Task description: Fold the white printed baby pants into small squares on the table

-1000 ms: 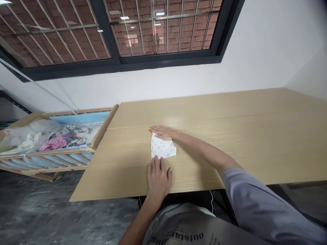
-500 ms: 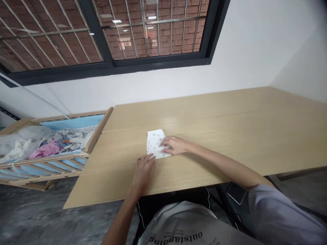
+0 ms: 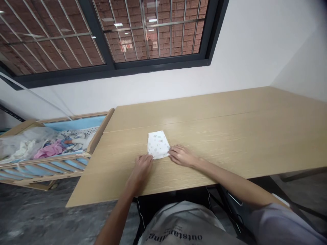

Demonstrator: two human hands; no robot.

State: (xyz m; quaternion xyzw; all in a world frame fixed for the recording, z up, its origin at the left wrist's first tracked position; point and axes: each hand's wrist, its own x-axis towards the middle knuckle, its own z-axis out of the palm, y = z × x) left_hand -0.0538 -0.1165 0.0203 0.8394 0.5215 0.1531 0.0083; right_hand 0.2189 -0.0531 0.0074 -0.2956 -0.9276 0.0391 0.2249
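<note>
Patterned cloth [image 3: 158, 145] lies on the desk [image 3: 230, 129], towards its left end, between my two hands. Half a second ago my right hand [image 3: 182, 155] reached over the cloth's right side; now it has drawn back to the near right corner, so more of the printed face shows. My left hand [image 3: 143, 166] is at the near left corner, much as it was. With both near corners under my fingers, I judge the near edge to be well under control. The fingers of each hand are narrow, drawn close together and touching the cloth, but I cannot tell whether they pinch it or only press.

The cloth looks thin, soft and matt, white with small, muted motifs, its outline four-sided and tapering towards the far end. Under it runs pale, wood-grained board, faintly glossy, crossed by a long straight seam [image 3: 189, 120]. Off to my left stands a slatted wooden crib [image 3: 100, 132] with a smooth blue lining [image 3: 76, 123], a crumpled pink fabric [image 3: 49, 149] and a filmy, translucent sheet [image 3: 33, 134].
</note>
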